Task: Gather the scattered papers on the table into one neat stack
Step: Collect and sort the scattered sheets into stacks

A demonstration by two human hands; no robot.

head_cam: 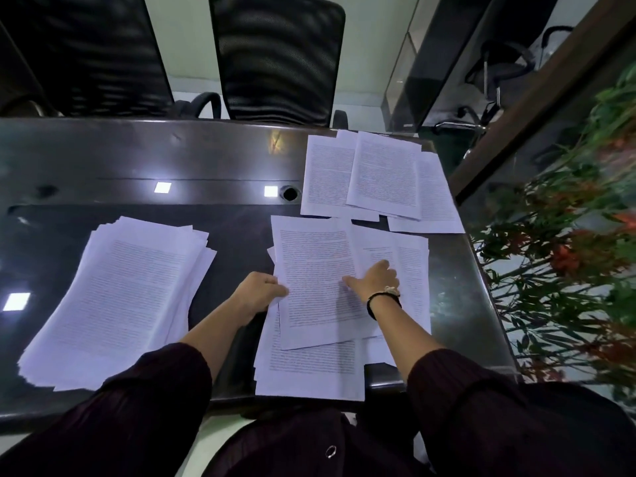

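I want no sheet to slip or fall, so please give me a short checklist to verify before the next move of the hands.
1. Left hand grips the left edge of the top sheet: ok.
2. Right hand rests on the sheets beside it, fingers spread: ok.
3. Sheets under the hands are aligned: not ok, they lie fanned at different angles.
4. Stack at left is neat: not ok, its edges are stepped.
5. Far sheets are gathered: not ok, they overlap loosely near the table corner.
6. Near sheet lies fully on the table: cannot tell, it reaches the front edge.
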